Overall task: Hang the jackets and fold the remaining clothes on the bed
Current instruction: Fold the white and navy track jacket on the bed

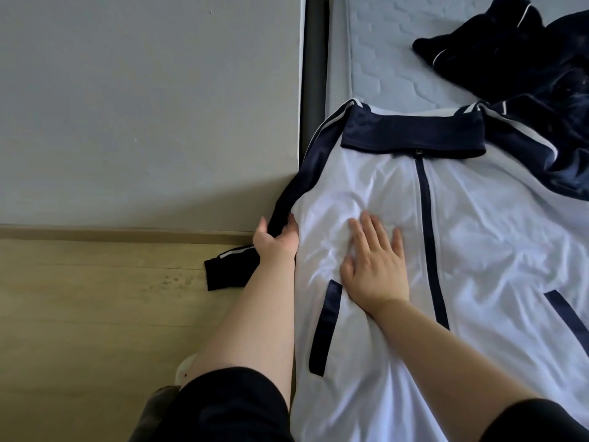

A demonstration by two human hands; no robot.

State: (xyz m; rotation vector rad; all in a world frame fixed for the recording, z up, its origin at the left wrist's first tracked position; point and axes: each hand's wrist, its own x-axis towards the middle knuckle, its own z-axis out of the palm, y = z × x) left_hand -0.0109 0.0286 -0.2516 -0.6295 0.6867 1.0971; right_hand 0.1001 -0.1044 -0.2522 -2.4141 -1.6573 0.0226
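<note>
A white zip jacket (478, 237) with a navy collar, navy zip line and navy pocket trims lies face up on the bed. Its navy left sleeve (287, 199) hangs over the bed's left edge, the cuff dangling above the floor. My left hand (275, 240) grips that sleeve at the jacket's left side. My right hand (374, 266) lies flat on the jacket's chest with fingers spread, just left of the zip. A dark navy garment (510, 49) with white piping sits crumpled at the bed's far right.
The quilted mattress (392, 59) shows beyond the collar. A grey wall (143, 106) runs close along the bed's left side, with a dark gap between them. Wooden floor (95, 314) lies below left, where a shoe (185, 368) shows near my left arm.
</note>
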